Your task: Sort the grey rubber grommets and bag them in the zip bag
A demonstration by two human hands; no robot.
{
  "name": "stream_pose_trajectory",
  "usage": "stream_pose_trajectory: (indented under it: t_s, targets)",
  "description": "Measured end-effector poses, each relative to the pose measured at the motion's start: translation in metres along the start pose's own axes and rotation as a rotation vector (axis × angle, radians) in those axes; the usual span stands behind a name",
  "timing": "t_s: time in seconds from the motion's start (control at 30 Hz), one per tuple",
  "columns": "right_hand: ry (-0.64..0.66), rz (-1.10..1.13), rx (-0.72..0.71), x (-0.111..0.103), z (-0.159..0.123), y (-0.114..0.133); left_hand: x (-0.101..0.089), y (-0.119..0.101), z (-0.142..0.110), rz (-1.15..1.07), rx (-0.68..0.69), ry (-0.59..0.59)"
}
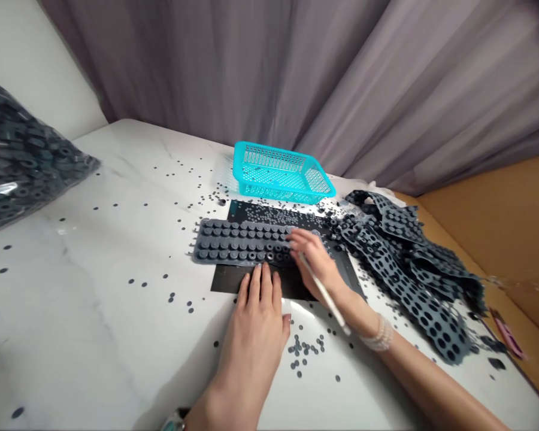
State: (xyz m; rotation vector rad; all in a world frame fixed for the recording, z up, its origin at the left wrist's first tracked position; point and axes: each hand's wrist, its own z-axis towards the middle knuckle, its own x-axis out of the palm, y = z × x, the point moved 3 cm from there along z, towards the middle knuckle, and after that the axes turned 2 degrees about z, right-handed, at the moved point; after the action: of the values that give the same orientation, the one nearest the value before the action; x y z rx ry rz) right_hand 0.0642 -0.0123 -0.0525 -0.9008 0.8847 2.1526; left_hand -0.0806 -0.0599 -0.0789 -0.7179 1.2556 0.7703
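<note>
A grey rubber sheet [238, 242] studded with rows of round buttons lies on a black mat [233, 278] in the middle of the white marble table. My left hand [258, 320] rests flat on the mat's near edge, fingers stretched toward the sheet. My right hand [314, 257] is at the sheet's right end, fingers pinched on a thin white stick [326, 296] that runs back along my wrist. A bead bracelet circles that wrist.
A turquoise plastic basket [281, 173] stands behind the mat. A heap of punched-out grey rubber strips [413, 269] lies to the right. A clear bag of dark rubber rings [18, 173] sits far left. Small grey discs [305, 347] are scattered over the table. A brown cardboard box is at the right edge.
</note>
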Motion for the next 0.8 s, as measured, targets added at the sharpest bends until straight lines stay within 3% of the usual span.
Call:
stream_pose_trajectory:
  t_s: [0.07, 0.17, 0.53, 0.8]
  targets:
    - [-0.088, 0.0, 0.156, -0.009, -0.001, -0.009, 0.0, -0.001, 0.001, 0.007, -0.001, 0.01]
    - [-0.014, -0.002, 0.227, -0.014, -0.004, -0.016, -0.004, -0.001, 0.001, 0.022, -0.011, 0.022]
    - [0.265, 0.022, -0.085, 0.008, 0.018, 0.017, -0.013, 0.007, -0.005, 0.018, -0.019, 0.026]
    - [0.292, -0.011, -0.123, 0.015, 0.021, 0.016, -0.006, 0.008, -0.006, -0.017, -0.032, -0.028]
